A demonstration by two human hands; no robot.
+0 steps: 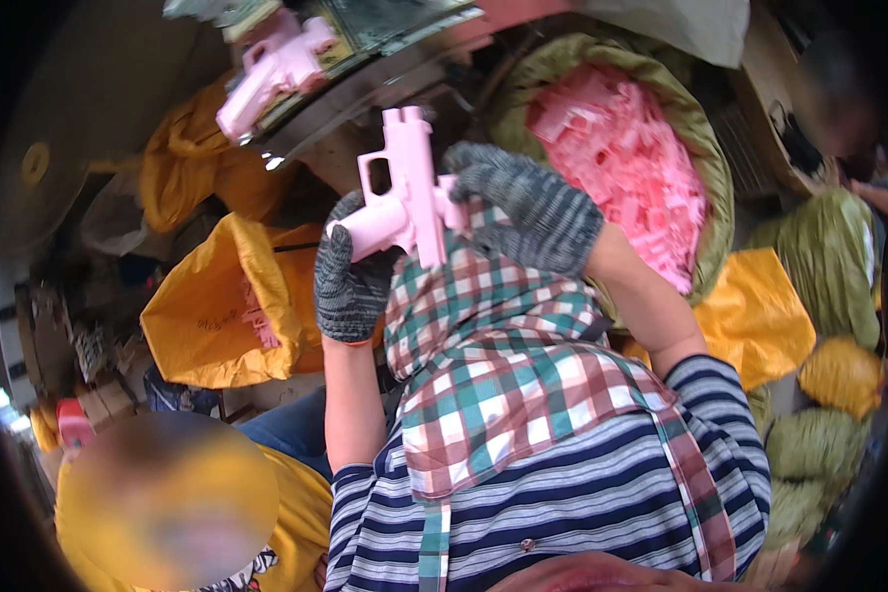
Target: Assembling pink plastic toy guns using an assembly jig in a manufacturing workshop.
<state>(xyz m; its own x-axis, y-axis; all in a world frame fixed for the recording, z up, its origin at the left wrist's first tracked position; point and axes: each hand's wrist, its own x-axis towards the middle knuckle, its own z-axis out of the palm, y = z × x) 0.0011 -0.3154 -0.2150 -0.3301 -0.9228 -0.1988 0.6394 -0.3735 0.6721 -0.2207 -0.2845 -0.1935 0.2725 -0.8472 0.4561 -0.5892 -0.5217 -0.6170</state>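
A pink plastic toy pistol (419,178) is held up above my lap, its muzzle end pointing away from me. My left hand (352,288), in a grey knit glove, is wrapped around its grip. On the other side, my right hand (533,209), gloved the same way, has its fingers closed on a small pink piece (451,202) against the pistol's side; whether that piece is joined to the pistol I cannot tell. A second pink toy pistol (281,64) lies at the upper left on the cluttered bench (385,59).
At the upper right a green sack (717,202) is heaped with pink plastic parts (627,163). An open yellow sack (192,345) with a few pink pieces stands at the left. Close by on my left sits a person in a yellow shirt (296,503). More sacks (819,257) lie to the right.
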